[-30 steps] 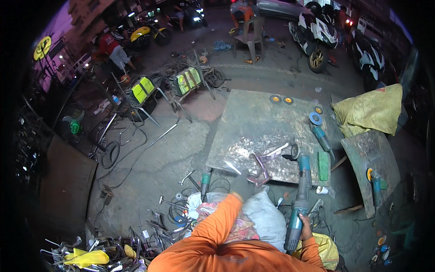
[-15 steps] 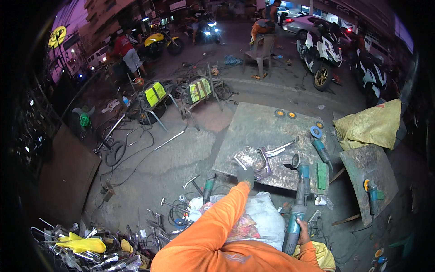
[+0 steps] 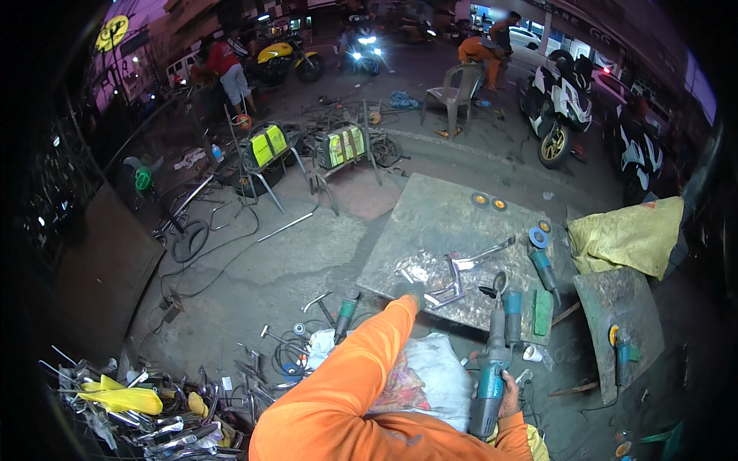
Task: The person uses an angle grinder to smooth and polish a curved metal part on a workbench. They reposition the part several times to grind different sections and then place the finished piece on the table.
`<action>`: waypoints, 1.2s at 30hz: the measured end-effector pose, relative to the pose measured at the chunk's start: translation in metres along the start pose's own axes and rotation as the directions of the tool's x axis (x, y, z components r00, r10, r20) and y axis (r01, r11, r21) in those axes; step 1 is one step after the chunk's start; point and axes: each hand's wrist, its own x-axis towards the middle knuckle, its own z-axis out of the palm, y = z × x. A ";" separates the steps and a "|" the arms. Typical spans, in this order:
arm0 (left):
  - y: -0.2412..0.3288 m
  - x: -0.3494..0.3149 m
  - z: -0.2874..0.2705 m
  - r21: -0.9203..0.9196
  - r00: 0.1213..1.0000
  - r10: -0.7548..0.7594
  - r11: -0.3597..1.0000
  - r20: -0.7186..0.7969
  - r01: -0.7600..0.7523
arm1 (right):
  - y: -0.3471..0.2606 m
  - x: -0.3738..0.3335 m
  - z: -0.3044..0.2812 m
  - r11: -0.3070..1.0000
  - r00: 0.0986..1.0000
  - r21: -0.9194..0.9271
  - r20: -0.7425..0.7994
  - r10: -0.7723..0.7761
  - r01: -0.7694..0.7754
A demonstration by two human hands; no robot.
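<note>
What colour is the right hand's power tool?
The power tool in the right hand is teal and grey, best seen in the head view.

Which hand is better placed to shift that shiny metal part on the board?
Probably the left hand: it is right by the shiny metal part on the board, whereas the right hand is occupied, gripping the teal-and-grey power tool.

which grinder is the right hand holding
The long teal-and-grey grinder extending over the table: the right hand grips its body, while the blue-disc grinder and the orange-disc grinder lie unheld.
</note>
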 end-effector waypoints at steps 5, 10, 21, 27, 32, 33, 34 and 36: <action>0.050 0.001 0.024 0.378 0.903 0.328 0.827 0.278 -0.417 | -0.023 0.026 0.016 0.998 0.997 0.013 0.050 -0.066 0.066; 0.061 -0.056 0.034 -0.003 0.757 0.487 0.842 0.436 -0.539 | -0.051 0.045 0.011 0.988 0.994 -0.107 -0.016 -0.112 0.109; 0.081 -0.228 -0.070 -0.698 0.796 0.524 0.447 -0.303 -0.559 | -0.109 0.132 0.118 0.356 0.827 -0.782 0.336 -0.450 0.511; 0.015 -0.189 -0.151 -0.603 0.766 0.217 0.503 -0.605 -0.619 | -0.119 0.113 0.146 0.416 0.619 -0.461 0.520 -0.589 0.783; -0.048 -0.174 -0.263 -0.517 0.721 0.036 0.673 -0.692 -0.529 | -0.070 0.108 0.047 0.609 0.818 -0.616 0.104 -0.566 0.500; -0.058 -0.178 -0.291 -0.394 0.737 0.112 0.787 -0.667 -0.476 | -0.053 0.109 0.024 0.622 0.832 -0.644 0.043 -0.553 0.447; -0.063 -0.182 -0.316 -0.263 0.774 0.145 0.888 -0.617 -0.376 | -0.036 0.112 0.004 0.586 0.844 -0.695 0.054 -0.534 0.416; -0.062 -0.188 -0.350 0.033 0.616 0.314 0.906 -0.723 -0.423 | -0.004 0.117 -0.025 0.528 0.873 -0.803 -0.021 -0.488 0.276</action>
